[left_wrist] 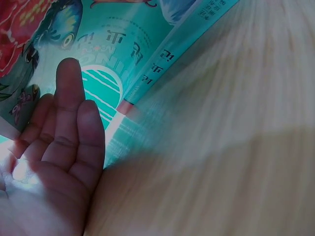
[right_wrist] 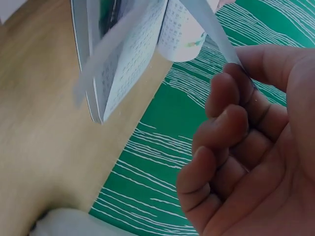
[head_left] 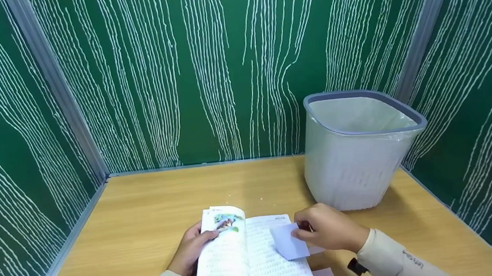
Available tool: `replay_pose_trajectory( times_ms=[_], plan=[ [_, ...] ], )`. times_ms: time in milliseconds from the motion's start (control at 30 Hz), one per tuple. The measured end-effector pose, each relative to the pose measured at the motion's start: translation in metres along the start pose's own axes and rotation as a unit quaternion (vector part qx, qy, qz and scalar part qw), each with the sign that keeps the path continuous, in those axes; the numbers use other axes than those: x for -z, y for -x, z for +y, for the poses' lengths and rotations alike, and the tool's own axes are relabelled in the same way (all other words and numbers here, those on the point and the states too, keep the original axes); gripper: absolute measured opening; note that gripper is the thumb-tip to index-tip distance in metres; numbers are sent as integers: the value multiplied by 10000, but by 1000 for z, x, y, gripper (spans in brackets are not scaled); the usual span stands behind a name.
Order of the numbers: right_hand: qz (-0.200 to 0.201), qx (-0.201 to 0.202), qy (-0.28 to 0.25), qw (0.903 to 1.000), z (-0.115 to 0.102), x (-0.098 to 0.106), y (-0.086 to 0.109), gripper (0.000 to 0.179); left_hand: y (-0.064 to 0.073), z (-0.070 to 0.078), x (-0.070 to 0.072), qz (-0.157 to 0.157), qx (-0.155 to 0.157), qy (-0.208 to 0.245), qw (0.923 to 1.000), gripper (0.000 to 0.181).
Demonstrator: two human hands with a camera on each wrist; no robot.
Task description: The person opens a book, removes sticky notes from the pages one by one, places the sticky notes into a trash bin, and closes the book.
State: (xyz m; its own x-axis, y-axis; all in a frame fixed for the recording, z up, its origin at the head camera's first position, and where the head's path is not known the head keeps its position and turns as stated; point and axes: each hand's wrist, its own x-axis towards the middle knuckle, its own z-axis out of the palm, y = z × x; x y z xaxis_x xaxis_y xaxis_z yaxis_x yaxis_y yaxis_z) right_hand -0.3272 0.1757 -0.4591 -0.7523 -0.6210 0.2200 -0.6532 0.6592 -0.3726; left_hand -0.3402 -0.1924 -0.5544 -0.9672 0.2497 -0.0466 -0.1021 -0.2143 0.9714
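An open book (head_left: 225, 269) with printed pages and a small colour picture is held tilted above the table. My left hand (head_left: 189, 250) grips its left side, thumb on the page. In the left wrist view the fingers of my left hand (left_wrist: 64, 142) lie against the teal illustrated cover (left_wrist: 147, 29). Over the right page, my right hand (head_left: 328, 227) pinches a pale lilac paper slip (head_left: 288, 244) between thumb and forefinger. The right wrist view shows that slip (right_wrist: 215, 30) edge-on, the other fingers curled. Whether it still touches the page is unclear.
Narrow paper tabs (head_left: 323, 273) stick out from the book's right edge. A lined waste bin (head_left: 343, 170) with a grey-blue rim stands at the back right of the wooden table (head_left: 167, 195). Tiny white specks lie behind the book. Green white-streaked panels (head_left: 206, 71) enclose the table.
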Motion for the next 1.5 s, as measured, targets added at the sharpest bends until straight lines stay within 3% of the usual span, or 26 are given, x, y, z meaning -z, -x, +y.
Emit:
replay_pose_trajectory(
  times_ms=[233,600,933,1333,1500],
  plan=[
    [269,189,233,9992,-3,14,1,34,0,-1,0,-7,-68,-4,10000,59],
    [595,594,464,9954,-9,35,3,17,4,-4,2,74,37,-55,10000,60],
    [1089,747,1077,9854,-13,60,3,22,2,-4,2,-53,-16,-16,10000,61],
    [1390,606,1649,9746,-20,90,-2,22,1,-1,1,-21,-31,-9,10000,62],
    [1520,539,1641,9732,-23,101,-4,21,1,0,0,-2,-24,-27,10000,62]
  ],
)
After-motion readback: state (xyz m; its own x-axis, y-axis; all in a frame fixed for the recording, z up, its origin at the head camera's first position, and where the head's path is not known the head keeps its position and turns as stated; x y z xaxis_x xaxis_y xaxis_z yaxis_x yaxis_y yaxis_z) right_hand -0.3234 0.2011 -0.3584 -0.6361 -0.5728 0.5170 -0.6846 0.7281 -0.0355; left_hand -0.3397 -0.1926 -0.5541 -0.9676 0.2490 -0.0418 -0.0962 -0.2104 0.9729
